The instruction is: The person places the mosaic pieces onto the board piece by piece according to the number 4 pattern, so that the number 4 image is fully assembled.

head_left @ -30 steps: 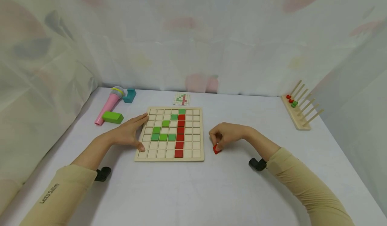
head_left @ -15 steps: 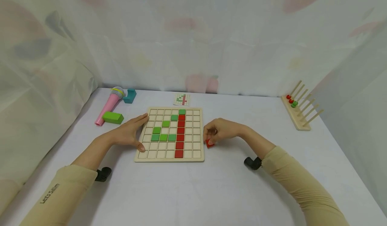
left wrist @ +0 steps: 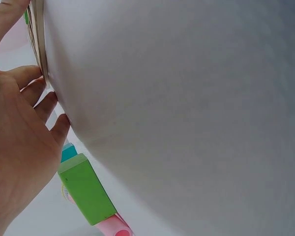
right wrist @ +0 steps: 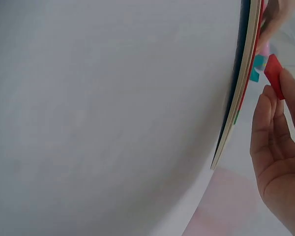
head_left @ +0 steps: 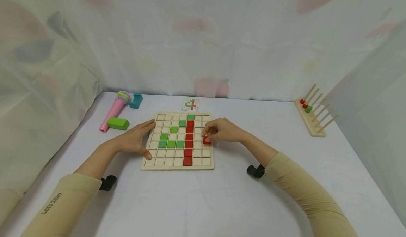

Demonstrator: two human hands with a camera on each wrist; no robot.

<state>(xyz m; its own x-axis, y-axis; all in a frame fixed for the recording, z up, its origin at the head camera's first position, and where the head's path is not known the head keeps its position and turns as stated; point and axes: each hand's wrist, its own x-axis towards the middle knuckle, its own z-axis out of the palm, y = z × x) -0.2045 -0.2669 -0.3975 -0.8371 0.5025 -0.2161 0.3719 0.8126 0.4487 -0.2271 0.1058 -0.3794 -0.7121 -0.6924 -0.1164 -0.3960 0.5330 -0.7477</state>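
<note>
Red tile (head_left: 207,140) pinched in right hand (head_left: 222,131) fingertips.

small red tile (head_left: 207,140) — pinched above wooden grid board (head_left: 158,162)

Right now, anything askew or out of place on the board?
Nothing stands out. The green and red tiles sit flat in the board; the right hand pinches one red tile above its right edge, and the left hand steadies the left side.

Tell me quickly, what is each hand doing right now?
Left hand: open, flat, fingers against the board's left edge.
Right hand: pinching a red tile over the board's right side.
</note>
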